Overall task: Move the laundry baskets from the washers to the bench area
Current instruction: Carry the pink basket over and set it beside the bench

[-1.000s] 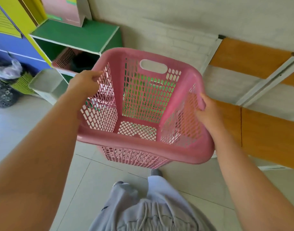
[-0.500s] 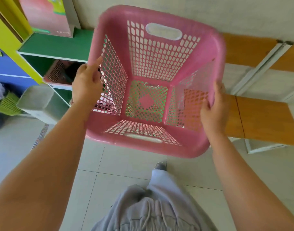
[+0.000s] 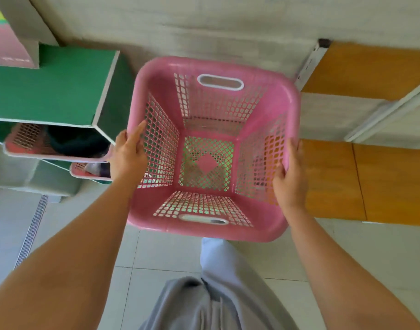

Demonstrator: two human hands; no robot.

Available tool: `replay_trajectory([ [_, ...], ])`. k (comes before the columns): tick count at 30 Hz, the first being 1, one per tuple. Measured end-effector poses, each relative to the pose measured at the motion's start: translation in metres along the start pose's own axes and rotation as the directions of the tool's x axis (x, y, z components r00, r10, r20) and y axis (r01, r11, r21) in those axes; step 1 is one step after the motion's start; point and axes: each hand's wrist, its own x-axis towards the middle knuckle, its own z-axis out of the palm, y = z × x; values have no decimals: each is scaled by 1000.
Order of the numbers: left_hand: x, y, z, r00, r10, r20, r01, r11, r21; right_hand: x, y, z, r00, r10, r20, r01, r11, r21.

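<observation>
Pink laundry basket [image 3: 211, 148], empty, is held in the air beside the wooden bench [image 3: 370, 177], left hand [image 3: 129, 154] and right hand [image 3: 289, 177] gripping its side rims; not yet set down.

Person, head view: bare forearms and light grey lower garment.

Both arms are bare along their whole visible length; no sleeve, watch, band or ring shows on either. The left hand [image 3: 129, 154] and right hand [image 3: 290, 179] are ungloved. The lower body wears a light grey garment [image 3: 211, 298] of soft, matte fabric, loose in cut, with gathered folds at the waistline. Two thin cords or seams of the same grey run down its front near the bottom edge of the view. One leg of it reaches forward, paler where light falls on it. Footwear is hidden from the camera.
</observation>
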Motion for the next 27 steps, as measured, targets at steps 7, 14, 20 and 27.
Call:
replay_trajectory([
  [7, 46, -29, 77, 977, -112, 179, 94, 990, 104, 42, 40, 64, 981, 81, 175, -58, 989, -136],
  [14, 78, -75, 125, 905, -217, 367, 127, 959, 253, 55, 64, 128, 946, 158, 284, -99, 972, -212],
  [20, 91, -96, 177, 818, -283, 501, 97, 926, 365, 48, 99, 169, 865, 327, 380, -193, 917, -349],
  [27, 58, -90, 200, 610, -315, 727, 87, 939, 333, 8, 88, 164, 679, 443, 586, -183, 874, -449],
])
